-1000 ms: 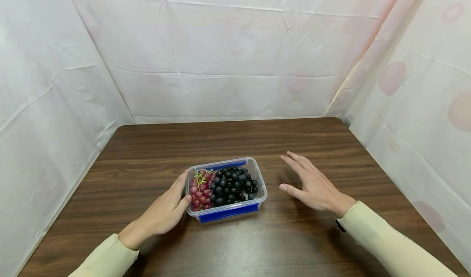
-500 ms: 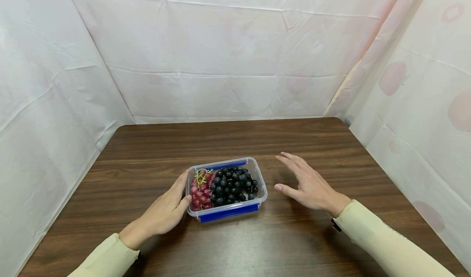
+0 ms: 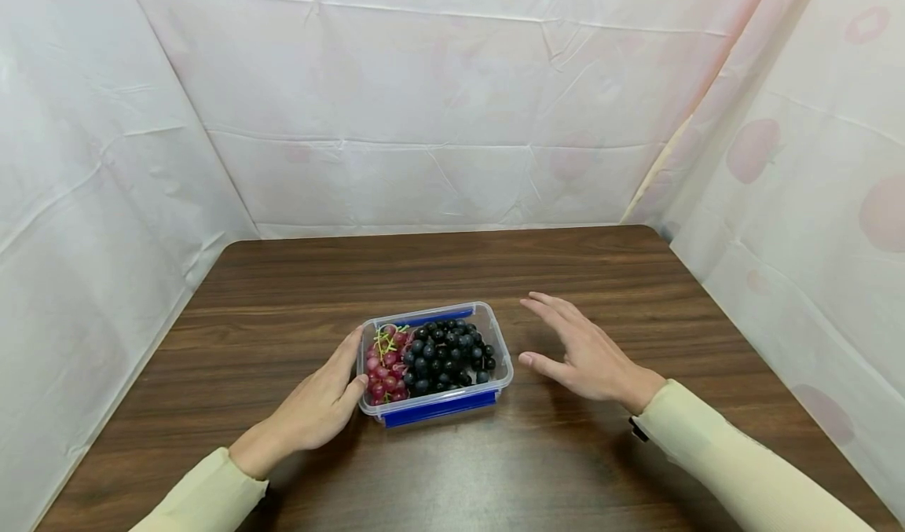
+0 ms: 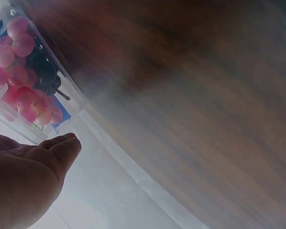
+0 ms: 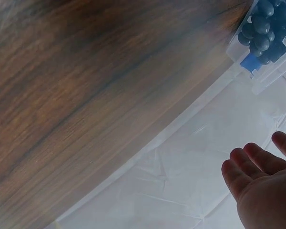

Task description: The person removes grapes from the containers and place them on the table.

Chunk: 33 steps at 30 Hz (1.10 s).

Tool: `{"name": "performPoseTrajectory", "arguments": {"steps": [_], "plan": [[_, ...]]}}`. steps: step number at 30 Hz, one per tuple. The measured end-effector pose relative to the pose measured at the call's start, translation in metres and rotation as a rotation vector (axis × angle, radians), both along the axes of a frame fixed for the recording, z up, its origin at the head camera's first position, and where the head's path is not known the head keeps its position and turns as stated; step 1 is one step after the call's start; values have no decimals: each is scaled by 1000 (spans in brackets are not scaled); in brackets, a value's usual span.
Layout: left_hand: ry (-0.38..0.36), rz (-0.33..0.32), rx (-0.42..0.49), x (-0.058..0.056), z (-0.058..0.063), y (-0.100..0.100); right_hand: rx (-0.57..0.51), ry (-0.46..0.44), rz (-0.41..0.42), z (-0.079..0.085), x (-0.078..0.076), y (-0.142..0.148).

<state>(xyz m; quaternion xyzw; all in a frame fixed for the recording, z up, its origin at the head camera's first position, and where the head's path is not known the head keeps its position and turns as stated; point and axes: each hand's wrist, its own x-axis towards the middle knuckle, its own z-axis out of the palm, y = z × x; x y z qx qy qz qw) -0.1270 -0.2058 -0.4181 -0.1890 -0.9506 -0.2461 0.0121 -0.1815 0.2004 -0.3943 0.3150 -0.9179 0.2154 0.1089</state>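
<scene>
A clear plastic food container (image 3: 505, 359) with blue clips along its long sides sits on the table, its top uncovered. Red grapes (image 3: 385, 375) with green stems fill its left end, and black grapes (image 3: 445, 355) lie in the middle and right. My left hand (image 3: 314, 406) rests against the container's left end, fingers extended along that side and thumb at the rim. To the right, my right hand (image 3: 590, 359) is held apart from the container, fingers extended and thumb spread. The right wrist view shows that hand (image 5: 264, 186) holding nothing, below the container's end (image 5: 276, 71).
The dark wood-grain table (image 3: 438, 265) extends around the container on all sides. White plastic sheeting (image 3: 438, 123) hangs behind it, with more at the left (image 3: 92, 163) and a fruit-printed sheet (image 3: 799, 225) at the right.
My right hand has moved a little left, closer to the container. The left hand, the container and the grapes have stayed where they were.
</scene>
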Motion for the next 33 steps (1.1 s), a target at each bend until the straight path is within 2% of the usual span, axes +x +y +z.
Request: {"name": "performPoseTrajectory", "arguments": {"steps": [33], "plan": [[-25,-4,-15,1,2,1,-7,13,72,9,-1,-17]]}}
